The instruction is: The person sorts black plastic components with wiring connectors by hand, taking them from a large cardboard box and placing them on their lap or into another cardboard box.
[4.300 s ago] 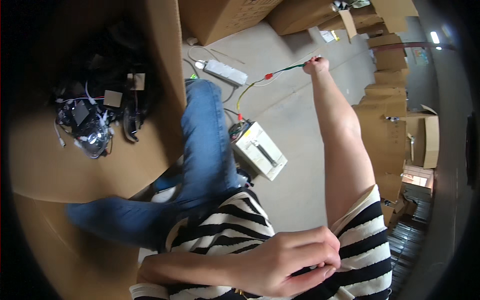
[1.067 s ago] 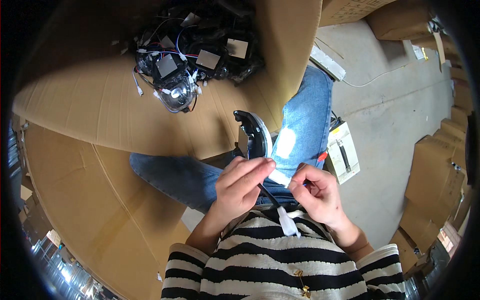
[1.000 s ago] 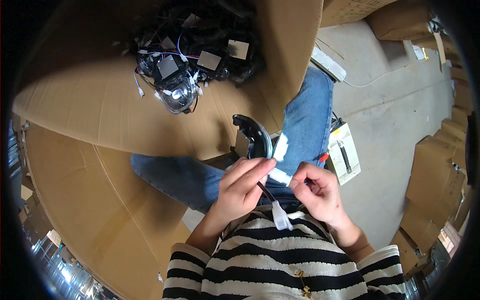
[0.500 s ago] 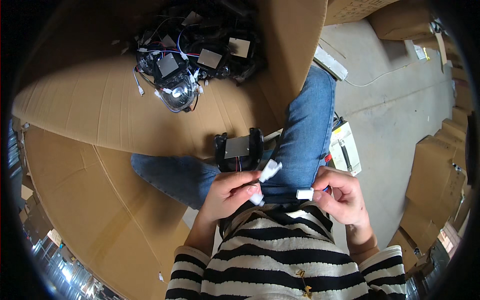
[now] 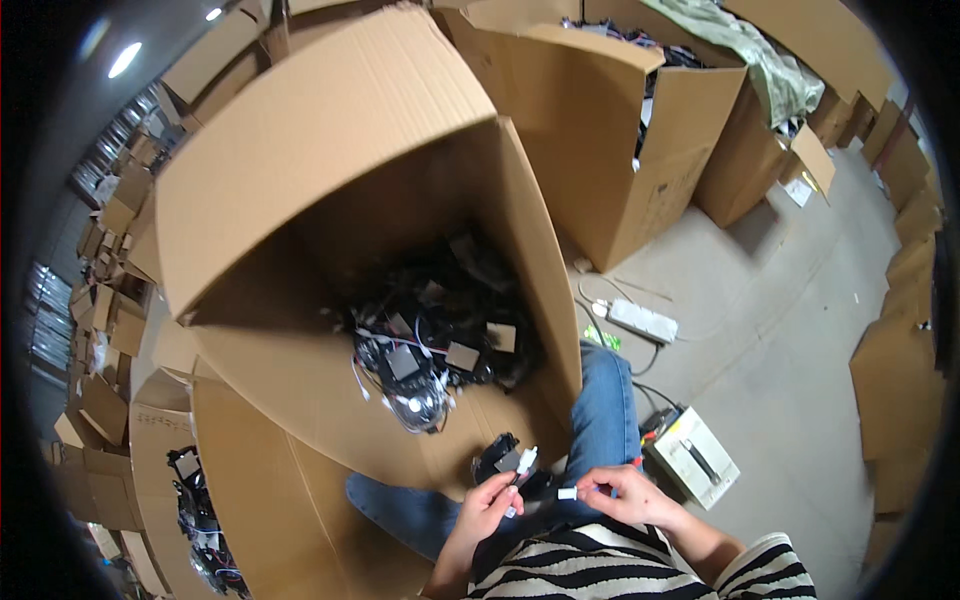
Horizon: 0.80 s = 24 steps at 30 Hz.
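Carefully now: your left hand pinches the black part over your lap, your right hand nips the white connector just beside it; keep both pinches firm and bring the plugs together squarely, without tugging the wire

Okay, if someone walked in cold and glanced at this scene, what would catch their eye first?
Probably the big open brown cardboard box tipped toward the viewer at centre, with a tangle of black wired parts piled inside. Just below it, the left hand and right hand hold a small black part with white connectors over blue-jeaned legs. A white power strip lies on the grey floor to the right.
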Each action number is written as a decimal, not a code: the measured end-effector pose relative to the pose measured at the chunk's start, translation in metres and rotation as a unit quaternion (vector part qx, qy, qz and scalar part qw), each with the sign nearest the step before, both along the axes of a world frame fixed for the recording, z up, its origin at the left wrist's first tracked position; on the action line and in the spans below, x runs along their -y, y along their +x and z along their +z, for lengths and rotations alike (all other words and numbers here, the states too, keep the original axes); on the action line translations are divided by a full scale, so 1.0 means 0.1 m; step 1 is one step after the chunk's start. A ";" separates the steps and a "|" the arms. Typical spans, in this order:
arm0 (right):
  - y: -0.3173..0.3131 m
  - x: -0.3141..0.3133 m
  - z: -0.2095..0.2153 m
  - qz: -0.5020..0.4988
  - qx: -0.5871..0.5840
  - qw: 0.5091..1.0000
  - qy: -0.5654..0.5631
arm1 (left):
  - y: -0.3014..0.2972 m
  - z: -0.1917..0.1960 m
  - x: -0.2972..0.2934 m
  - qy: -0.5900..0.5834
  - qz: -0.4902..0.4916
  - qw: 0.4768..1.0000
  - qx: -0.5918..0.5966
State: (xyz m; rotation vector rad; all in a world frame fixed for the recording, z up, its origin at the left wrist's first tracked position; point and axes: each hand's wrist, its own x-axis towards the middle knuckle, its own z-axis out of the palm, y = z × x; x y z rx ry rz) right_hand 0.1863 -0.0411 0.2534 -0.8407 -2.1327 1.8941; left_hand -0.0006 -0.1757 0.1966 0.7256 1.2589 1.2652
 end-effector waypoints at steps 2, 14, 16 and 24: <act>0.01 -0.01 0.00 0.004 0.012 1.000 -0.019 | -0.03 0.05 -0.02 -0.019 0.015 0.999 -0.035; -0.33 -0.33 0.31 0.057 -0.129 0.990 0.019 | -0.16 0.54 -0.06 0.011 -0.008 0.994 -0.105; -0.36 -0.33 0.31 0.056 -0.135 0.989 -0.011 | -0.19 0.53 -0.07 0.057 -0.022 0.992 -0.112; -0.41 -0.32 0.32 0.089 -0.113 0.989 -0.024 | -0.20 0.46 -0.09 0.107 -0.052 0.981 -0.150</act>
